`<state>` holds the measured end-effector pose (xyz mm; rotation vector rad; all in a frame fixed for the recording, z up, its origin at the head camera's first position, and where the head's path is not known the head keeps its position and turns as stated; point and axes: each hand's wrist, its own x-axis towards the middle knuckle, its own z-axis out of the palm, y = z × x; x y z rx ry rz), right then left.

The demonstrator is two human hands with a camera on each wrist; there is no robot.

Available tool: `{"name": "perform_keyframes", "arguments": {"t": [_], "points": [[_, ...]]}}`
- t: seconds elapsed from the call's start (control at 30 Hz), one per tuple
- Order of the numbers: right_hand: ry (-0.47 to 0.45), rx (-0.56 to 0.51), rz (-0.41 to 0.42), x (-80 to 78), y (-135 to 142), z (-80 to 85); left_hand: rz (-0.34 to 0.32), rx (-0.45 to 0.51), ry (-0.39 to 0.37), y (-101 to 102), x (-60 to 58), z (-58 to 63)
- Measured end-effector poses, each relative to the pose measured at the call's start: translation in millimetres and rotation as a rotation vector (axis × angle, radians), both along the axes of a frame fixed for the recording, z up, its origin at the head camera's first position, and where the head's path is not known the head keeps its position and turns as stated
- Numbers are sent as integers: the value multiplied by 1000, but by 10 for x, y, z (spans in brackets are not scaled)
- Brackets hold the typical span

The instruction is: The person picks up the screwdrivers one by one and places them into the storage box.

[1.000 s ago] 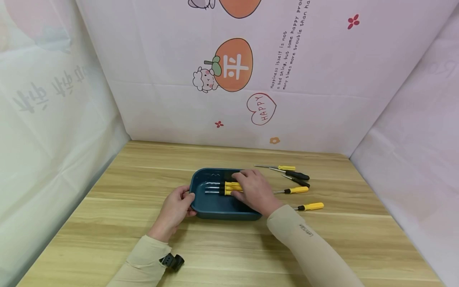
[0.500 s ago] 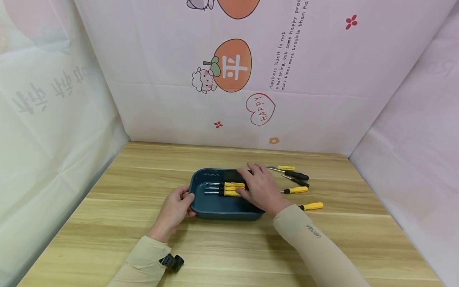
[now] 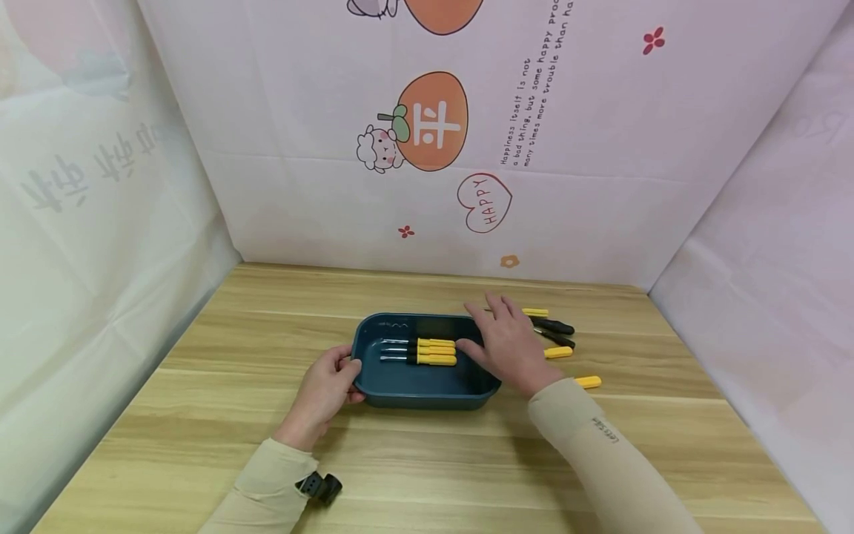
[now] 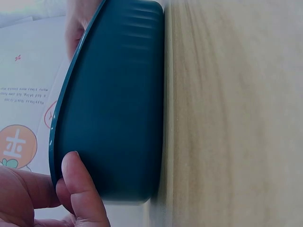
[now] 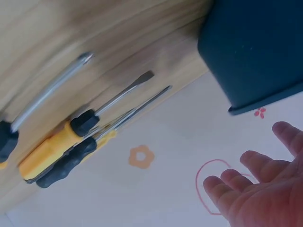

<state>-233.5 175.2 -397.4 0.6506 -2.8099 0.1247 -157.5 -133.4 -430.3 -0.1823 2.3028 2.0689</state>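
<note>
My left hand [image 3: 327, 393] grips the left end of a dark teal plastic box [image 3: 427, 401], pinching its rim between thumb and fingers, as the left wrist view shows up close. Inside lie three yellow-handled screwdrivers [image 3: 437, 351] side by side, tips pointing left. Over the box's right end is my right hand [image 3: 512, 345], fingers spread and holding nothing. In the right wrist view its fingers [image 5: 262, 168] stretch out just below the box's corner. Loose screwdrivers with yellow handles [image 3: 559, 352] and black handles [image 3: 552, 325] lie beyond the right hand, partly covered by it.
The box stands on a wood-grain table [image 3: 200, 415]. A white printed cloth [image 3: 320, 208] rises behind the table, with more cloth on both sides. A black strap device [image 3: 320, 488] is on the left wrist.
My right hand has let go of the screwdrivers in the box and moved right, its fingers spreading. The left hand and the box have stayed put.
</note>
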Motion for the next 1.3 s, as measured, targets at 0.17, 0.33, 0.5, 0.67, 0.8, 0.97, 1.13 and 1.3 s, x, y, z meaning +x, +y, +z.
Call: {"name": "perform_keyframes", "arguments": {"t": [0.17, 0.33, 0.5, 0.67, 0.8, 0.97, 1.13, 1.3], "points": [[3, -1, -9, -20, 103, 18, 5, 8, -7, 5, 7, 20], [3, 18, -33, -36, 175, 33, 3, 10, -4, 6, 3, 18], [-16, 18, -67, -34, 232, 53, 1, 3, -1, 2, -2, -2], [-29, 2, -85, -27, 285, 77, -1, 2, 0, -2, -6, -9], [-33, -9, -90, -27, 329, 95, 3, 9, -6, -4, -2, 0], [-78, -31, -106, -18, 391, 111, 0, 13, -6, -6, -6, -4], [-120, -56, -124, -19, 464, 109, -3, 18, -5, -8, -15, -10], [-113, -82, -124, -24, 539, 92, 0, 18, -13, -10, -18, -7]]}}
